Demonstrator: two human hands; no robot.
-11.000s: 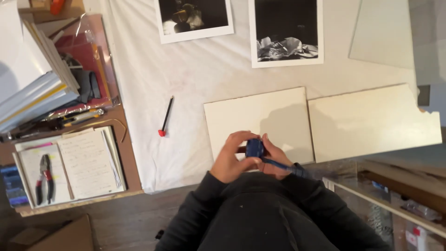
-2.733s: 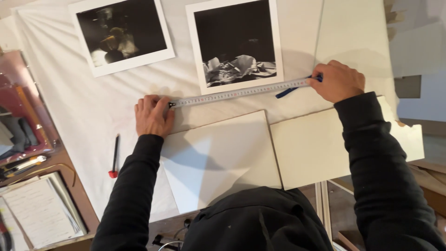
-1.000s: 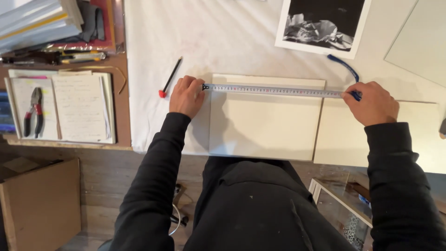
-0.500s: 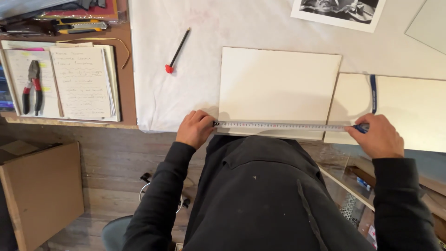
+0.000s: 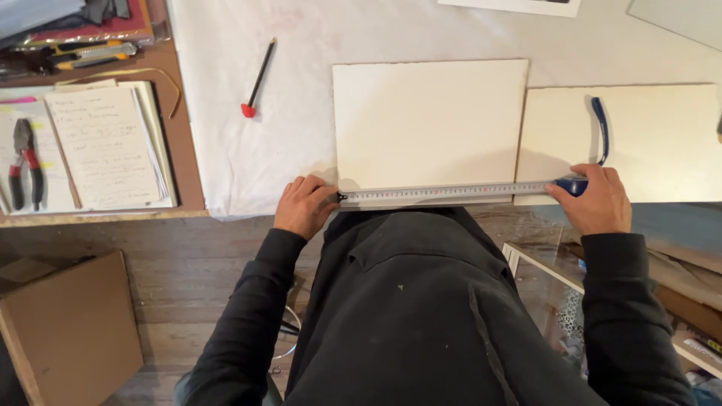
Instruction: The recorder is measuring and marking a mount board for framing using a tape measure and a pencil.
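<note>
Left hand (image 5: 303, 206): fingers curled down and closed on the hook end of the tape measure (image 5: 451, 192), pinning it at the near left corner of the left board (image 5: 429, 120).
Right hand (image 5: 596, 199): fingers wrapped shut around the blue tape case (image 5: 574, 184), holding the blade pulled taut; the case's blue wrist strap (image 5: 600, 128) loops away over the right board (image 5: 624, 139).
Tape measure: stretched flat along the near edge of the left board, running from its left corner across to just past the seam with the right board, right at the near edge of the table (image 5: 226, 162).
Left board: pale, rectangular, lying flat on the white sheet; its right edge sits touching or just beside the right board.
How the tape handles: I judge the blade thin, light and springy, apt to curl or snap back if either end slips; best held at the hook and at the case, as it is here.
How the boards handle: they look stiff, light and easily marked, so edges are the place to grip.
Nearby: a pencil with a red cap (image 5: 258, 79) lies on the sheet left of the board; a notebook (image 5: 105, 146) and pliers (image 5: 24, 162) sit well apart at the table's left end.
</note>
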